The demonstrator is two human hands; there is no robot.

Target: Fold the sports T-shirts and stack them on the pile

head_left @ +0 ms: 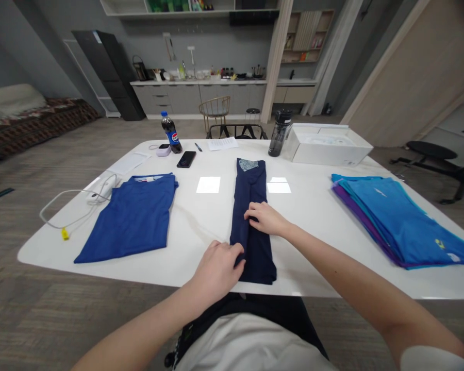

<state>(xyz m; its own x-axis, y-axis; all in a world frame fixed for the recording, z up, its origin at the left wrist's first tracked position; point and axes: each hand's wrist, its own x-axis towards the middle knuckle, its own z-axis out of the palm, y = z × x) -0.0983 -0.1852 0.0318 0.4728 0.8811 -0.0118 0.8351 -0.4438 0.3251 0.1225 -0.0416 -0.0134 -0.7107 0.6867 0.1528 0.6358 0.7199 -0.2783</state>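
A dark navy shirt (254, 206) lies in front of me, folded into a long narrow strip. A grey patterned patch shows at its far end. My left hand (221, 267) is at the near left edge of the strip, fingers bent and thumb and forefinger closed on the cloth. Farther up, my right hand (267, 218) reaches in from the right, its curled fingers pinching the fabric near the middle. On the left lies a blue T-shirt (139, 216), folded, neckline away from me. A stack of folded blue, teal and purple shirts (402, 216) lies on the right.
Toward the back of the white table (201, 221) stand a Pepsi bottle (171, 134), a dark tumbler (279, 135) and a white box (328, 147). A phone (186, 159), a pen (198, 147) and papers (222, 144) lie there. A power strip (101, 188) with cable is at left.
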